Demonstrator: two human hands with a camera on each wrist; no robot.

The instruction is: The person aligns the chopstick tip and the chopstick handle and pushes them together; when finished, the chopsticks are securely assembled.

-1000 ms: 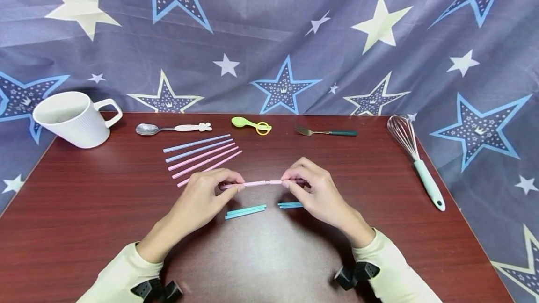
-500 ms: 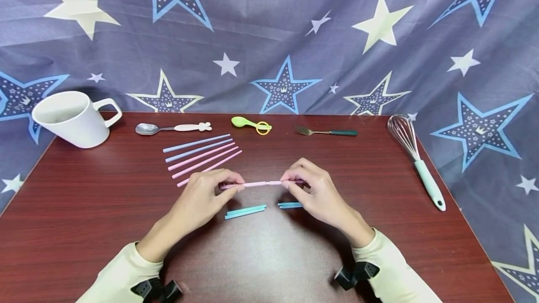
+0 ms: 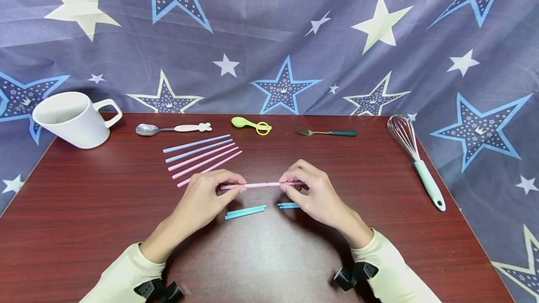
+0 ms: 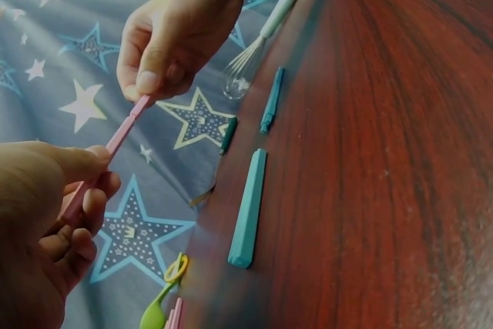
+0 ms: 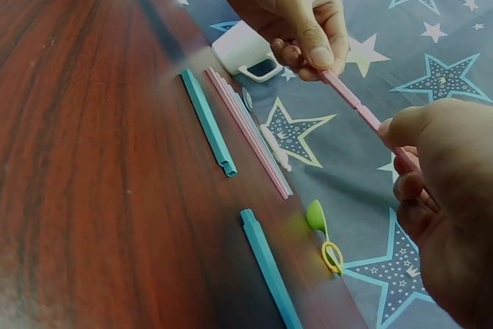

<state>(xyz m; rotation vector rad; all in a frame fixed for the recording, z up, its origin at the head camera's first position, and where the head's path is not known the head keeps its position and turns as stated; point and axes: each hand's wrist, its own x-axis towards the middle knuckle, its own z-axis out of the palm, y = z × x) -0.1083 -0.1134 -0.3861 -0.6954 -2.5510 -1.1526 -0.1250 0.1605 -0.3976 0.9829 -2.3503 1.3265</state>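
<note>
A pink straw (image 3: 256,185) is stretched nearly level between both hands above the table, with a notch-like narrowing near its middle. My left hand (image 3: 206,194) pinches its left part between thumb and fingers. On the right part, my right hand (image 3: 315,191) pinches it the same way. The right wrist view shows the notch in the pink straw (image 5: 348,96) between the two hands. Below the hands lie teal straw pieces (image 3: 246,211) on the left and blue-teal straw pieces (image 3: 288,205) on the right, the latter partly hidden by my right hand.
Light blue straws (image 3: 198,143) and pink straws (image 3: 202,157) lie side by side beyond my left hand. Along the back are a white mug (image 3: 76,120), a spoon (image 3: 172,128), a green spoon (image 3: 248,124) with a yellow ring, and a fork (image 3: 326,132). A whisk (image 3: 421,167) lies at right.
Both hands have come very slightly closer together. The notch in the straw sits a touch further right and lower; both hands keep their pinch.
</note>
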